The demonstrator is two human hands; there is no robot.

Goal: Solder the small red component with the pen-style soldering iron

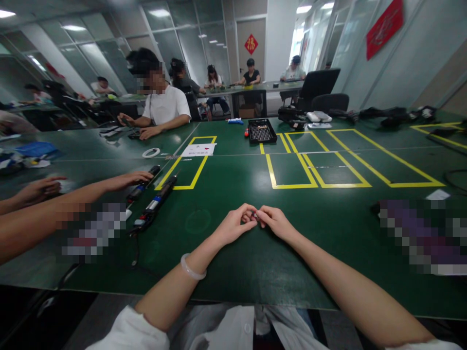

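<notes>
Over the green table (233,272), my left hand (237,223) and my right hand (273,221) meet at their fingertips. Between them is a small dark and reddish piece (254,214), mostly covered by fingers and too small to name. Both hands are closed in a pinch around it. A pale bangle (192,268) circles my left wrist. To the left of my hands lies an electric screwdriver (155,204) with a black, silver and blue body, apart from them.
A co-worker's hand (134,180) rests on a second similar tool at left. Yellow tape outlines (292,186) mark the table. Beyond are a black parts tray (262,141), a white paper (199,149) and a tape roll (151,152). Blurred objects flank both sides.
</notes>
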